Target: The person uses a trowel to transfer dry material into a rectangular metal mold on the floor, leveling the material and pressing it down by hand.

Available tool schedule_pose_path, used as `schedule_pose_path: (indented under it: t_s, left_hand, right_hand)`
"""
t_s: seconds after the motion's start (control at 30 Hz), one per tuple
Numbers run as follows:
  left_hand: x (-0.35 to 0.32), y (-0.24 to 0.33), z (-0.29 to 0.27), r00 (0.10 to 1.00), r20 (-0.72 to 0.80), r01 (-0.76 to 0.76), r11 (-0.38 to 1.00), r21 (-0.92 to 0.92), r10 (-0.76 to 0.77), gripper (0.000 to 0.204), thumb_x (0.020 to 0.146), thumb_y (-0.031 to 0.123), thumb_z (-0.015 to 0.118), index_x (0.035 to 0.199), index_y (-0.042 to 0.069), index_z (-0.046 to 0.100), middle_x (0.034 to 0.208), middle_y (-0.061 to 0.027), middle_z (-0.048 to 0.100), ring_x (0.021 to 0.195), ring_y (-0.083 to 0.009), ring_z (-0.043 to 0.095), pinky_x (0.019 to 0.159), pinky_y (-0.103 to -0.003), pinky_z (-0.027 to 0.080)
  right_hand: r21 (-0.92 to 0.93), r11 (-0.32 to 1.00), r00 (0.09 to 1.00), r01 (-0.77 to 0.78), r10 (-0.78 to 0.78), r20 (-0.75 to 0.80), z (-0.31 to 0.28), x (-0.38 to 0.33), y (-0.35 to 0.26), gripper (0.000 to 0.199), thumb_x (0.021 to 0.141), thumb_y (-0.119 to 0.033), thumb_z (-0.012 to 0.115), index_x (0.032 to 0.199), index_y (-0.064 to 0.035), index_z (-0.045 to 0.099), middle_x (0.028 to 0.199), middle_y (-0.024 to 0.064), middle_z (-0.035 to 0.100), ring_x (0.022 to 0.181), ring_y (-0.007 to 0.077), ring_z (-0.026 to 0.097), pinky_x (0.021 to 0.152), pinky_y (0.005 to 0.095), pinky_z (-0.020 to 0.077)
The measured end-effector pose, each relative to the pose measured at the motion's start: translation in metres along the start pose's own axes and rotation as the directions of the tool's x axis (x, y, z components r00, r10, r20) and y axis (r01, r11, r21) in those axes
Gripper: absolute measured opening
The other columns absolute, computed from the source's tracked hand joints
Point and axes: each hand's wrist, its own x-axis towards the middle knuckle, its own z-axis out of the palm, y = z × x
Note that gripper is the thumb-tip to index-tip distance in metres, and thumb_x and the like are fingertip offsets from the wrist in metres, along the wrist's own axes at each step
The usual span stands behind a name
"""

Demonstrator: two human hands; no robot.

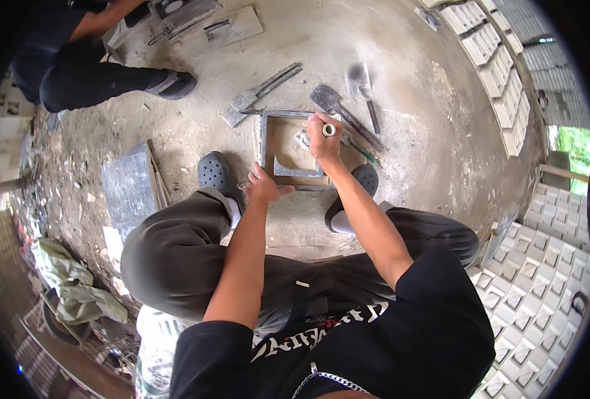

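A square metal mould frame (263, 136) lies on the floor between my feet. Inside it sits a dark piece with a curved edge (298, 171) over a tan base. My right hand (323, 136) is closed around a tool with a pale, round handle end (329, 130), above the mould's right side. A whitish flat part (301, 138) shows beside that fist; whether it belongs to the tool I cannot tell. My left hand (263, 188) rests with fingers spread at the mould's near left corner. A thin green-ended tool (369, 157) lies just right of the mould.
Beyond the mould lie a dark trowel-like tool (328, 100), a small trowel (358, 83) and a metal bar (268, 86). Grey boards (132, 183) lie left. Another person's leg (108, 83) extends at far left. Pale cast blocks (494, 73) line the right; patterned blocks (534, 279) stand nearer.
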Motion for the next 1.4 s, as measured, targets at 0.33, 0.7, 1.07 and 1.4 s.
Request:
schedule_pose_path:
  t_s: [0.33, 0.7, 1.07, 1.4]
  left_hand:
    - [0.008, -0.002, 0.003, 0.999, 0.023, -0.023, 0.999, 0.035, 0.022, 0.149, 0.059, 0.079, 0.070, 0.144, -0.001, -0.023, 0.150, -0.0317, 0.012, 0.133, -0.0475, 0.032, 0.108, -0.050, 0.031]
    - [0.004, -0.003, -0.002, 0.999, 0.037, -0.018, 1.000, 0.000, 0.018, 0.149, 0.059, 0.079, 0.069, 0.144, -0.001, -0.024, 0.152, -0.0306, 0.009, 0.135, -0.0482, 0.029, 0.109, -0.052, 0.030]
    - [0.007, -0.006, 0.004, 0.999, 0.003, -0.035, 0.999, -0.004, 0.035, 0.151, 0.057, 0.077, 0.073, 0.144, -0.002, -0.023, 0.151, -0.0331, 0.008, 0.136, -0.0478, 0.028, 0.110, -0.054, 0.028]
    - [0.005, -0.003, 0.006, 0.998, -0.039, -0.045, 0.998, 0.036, 0.046, 0.149, 0.056, 0.078, 0.071, 0.147, -0.001, -0.016, 0.152, -0.0300, 0.015, 0.132, -0.0453, 0.037, 0.109, -0.050, 0.031]
  right_hand:
    - [0.123, 0.987, 0.989, -0.107, 0.118, -0.085, -0.018, -0.001, 0.011, 0.031, 0.088, -0.008, 0.052, 0.058, -0.0031, 0.046, 0.054, -0.0046, 0.043, 0.050, 0.0032, 0.039, 0.044, 0.0250, 0.0275]
    - [0.136, 0.968, 0.975, -0.213, 0.219, -0.032, -0.021, 0.007, 0.014, 0.033, 0.087, -0.010, 0.051, 0.055, -0.0031, 0.043, 0.051, -0.0050, 0.043, 0.048, 0.0023, 0.037, 0.043, 0.0259, 0.0260]
    - [0.055, 0.994, 0.993, -0.095, 0.098, -0.069, -0.019, -0.033, 0.004, 0.030, 0.085, -0.009, 0.050, 0.058, -0.0018, 0.042, 0.053, -0.0037, 0.039, 0.053, 0.0037, 0.035, 0.047, 0.0269, 0.0271]
    - [-0.153, 0.966, 0.958, 0.210, -0.172, 0.227, -0.021, -0.062, -0.005, 0.020, 0.080, -0.007, 0.054, 0.063, 0.0027, 0.053, 0.051, 0.0098, 0.049, 0.045, 0.0159, 0.048, 0.045, 0.0326, 0.0363]
